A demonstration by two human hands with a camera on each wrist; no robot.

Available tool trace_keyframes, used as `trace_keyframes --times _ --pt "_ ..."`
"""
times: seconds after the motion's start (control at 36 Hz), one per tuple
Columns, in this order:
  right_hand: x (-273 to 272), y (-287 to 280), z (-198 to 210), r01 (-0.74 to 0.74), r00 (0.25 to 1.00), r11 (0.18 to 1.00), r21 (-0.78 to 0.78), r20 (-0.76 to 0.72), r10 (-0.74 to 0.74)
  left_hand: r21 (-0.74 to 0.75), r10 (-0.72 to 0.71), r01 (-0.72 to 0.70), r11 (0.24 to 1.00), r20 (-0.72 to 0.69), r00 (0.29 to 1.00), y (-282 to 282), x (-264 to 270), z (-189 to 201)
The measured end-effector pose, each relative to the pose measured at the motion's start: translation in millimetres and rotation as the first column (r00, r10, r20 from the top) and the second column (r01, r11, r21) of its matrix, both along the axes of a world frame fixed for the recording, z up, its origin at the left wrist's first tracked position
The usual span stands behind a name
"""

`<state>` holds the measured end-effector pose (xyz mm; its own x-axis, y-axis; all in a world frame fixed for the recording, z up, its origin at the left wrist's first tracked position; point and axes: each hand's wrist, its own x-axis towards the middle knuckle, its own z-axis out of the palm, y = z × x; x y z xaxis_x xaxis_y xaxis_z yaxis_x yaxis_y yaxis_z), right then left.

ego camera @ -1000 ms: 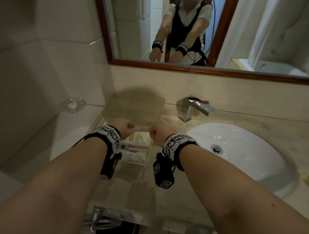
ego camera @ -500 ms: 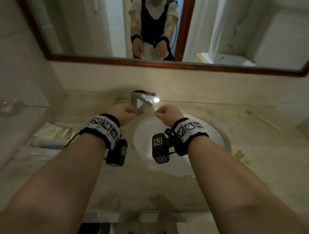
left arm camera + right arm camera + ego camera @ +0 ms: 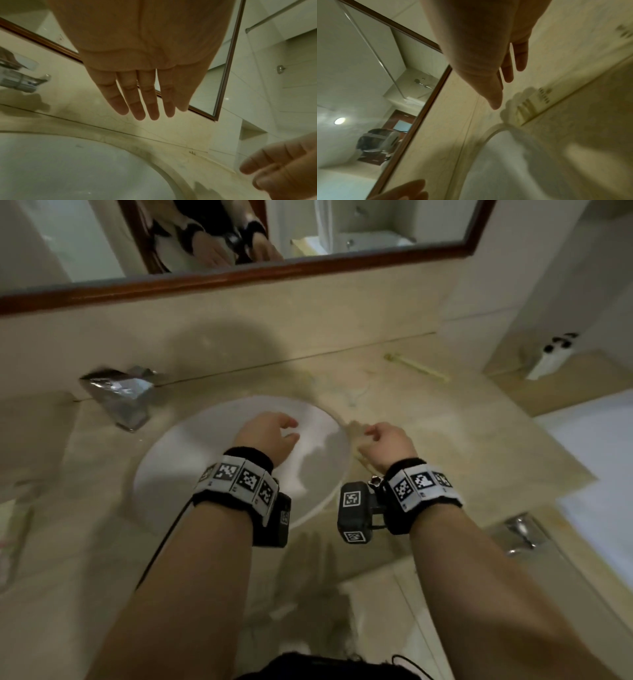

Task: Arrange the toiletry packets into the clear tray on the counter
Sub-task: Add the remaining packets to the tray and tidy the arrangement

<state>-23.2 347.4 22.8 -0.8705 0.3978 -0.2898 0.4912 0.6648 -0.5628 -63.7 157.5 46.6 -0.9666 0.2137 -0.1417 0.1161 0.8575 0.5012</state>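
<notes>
I note bare forearms, each with a black wristband (image 3: 239, 484) carrying white panels printed with black square codes. Under each wrist hangs a black camera block (image 3: 356, 513) bearing similar tags; a thin black cable (image 3: 161, 546) trails from the lower-left band.

The table (image 3: 428, 419) is beige marble with faint darker veining, and the wall strip above it is the same pale cream. The sink (image 3: 191, 446) set into it is plain white, greyed by shadow at lower right. The faucet (image 3: 118, 397) at left of the frame is shiny silver chrome. The mirror (image 3: 239, 278) has a dark reddish-brown wooden frame. Both wristbands (image 3: 239, 481) are black with white panels printed in black-and-white square codes (the blocky marker kind). A pale yellow-cream packet (image 3: 416, 367) lies at upper right; another (image 3: 532, 105) carries dark stripes.
</notes>
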Motion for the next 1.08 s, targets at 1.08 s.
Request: trace_keyframes --times 1.08 --pt "-23.8 -34.3 37.6 -0.644 0.733 0.744 0.178 -0.138 0.667 -0.029 0.203 -0.206 0.978 -0.091 0.975 -29.8 41.7 12.7"
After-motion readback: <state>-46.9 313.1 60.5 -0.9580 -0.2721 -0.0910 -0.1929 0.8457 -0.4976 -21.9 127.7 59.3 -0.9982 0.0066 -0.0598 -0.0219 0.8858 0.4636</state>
